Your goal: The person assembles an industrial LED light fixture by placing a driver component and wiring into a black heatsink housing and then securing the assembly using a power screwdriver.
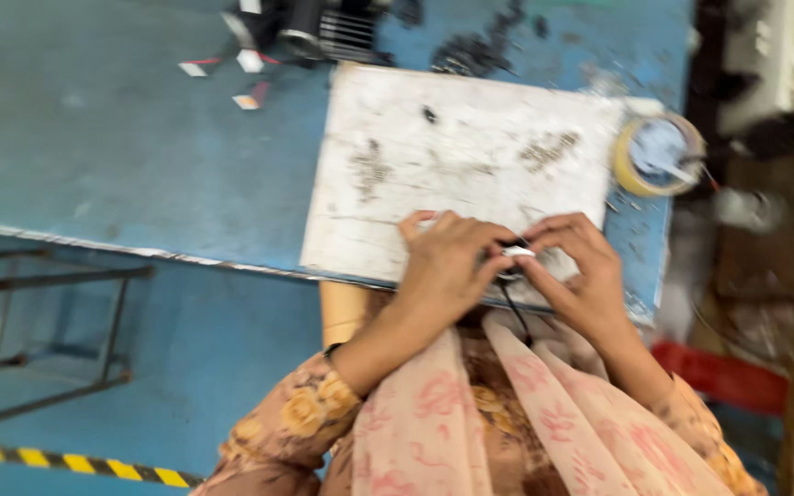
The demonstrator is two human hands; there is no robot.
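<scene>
I see my left hand [448, 266] and right hand [581, 276] both pinched on a small black part with a white tab [513, 253] and thin cord [514, 312], over the white board [452, 156] on the worktop [140, 156]; it looks light and fiddly, best gripped by its rim.

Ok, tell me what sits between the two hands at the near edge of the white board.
In the head view, a small black part with a white piece sits between the left hand and right hand; both pinch it, over the white board.

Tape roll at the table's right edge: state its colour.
The tape roll is yellowish tan, seen in the head view.
</scene>
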